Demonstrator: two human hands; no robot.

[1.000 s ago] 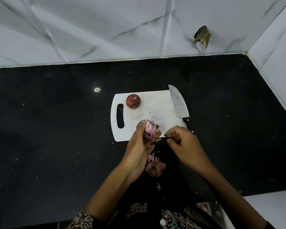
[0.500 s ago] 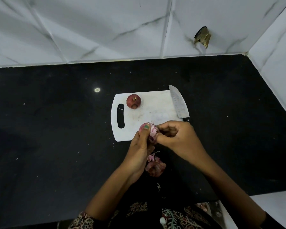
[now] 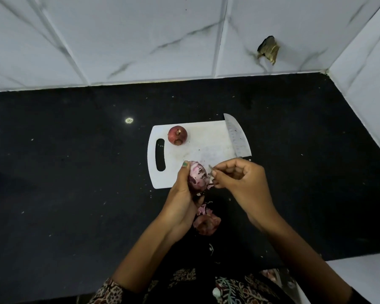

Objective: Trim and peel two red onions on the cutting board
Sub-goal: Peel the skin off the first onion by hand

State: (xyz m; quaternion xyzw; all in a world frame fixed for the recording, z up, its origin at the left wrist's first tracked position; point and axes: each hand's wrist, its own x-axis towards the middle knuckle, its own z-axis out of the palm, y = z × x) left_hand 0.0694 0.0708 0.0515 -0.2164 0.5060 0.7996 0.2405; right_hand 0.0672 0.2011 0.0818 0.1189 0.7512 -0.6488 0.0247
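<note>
One onion (image 3: 198, 177), half peeled, sits curled in the left hand (image 3: 183, 200) while the right hand (image 3: 239, 183) pinches its skin; the second onion (image 3: 177, 135) waits unpeeled on the board (image 3: 206, 139).

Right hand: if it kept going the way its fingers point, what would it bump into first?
The right hand points left, pinching a bit of skin. Going straight on, it would likely meet the half-peeled onion that the left hand holds; they look almost touching, though depth is unclear.

Dim, soft light w/ glare spot on countertop (image 3: 129, 120), wide-angle bending at edges, slightly blurry
</note>
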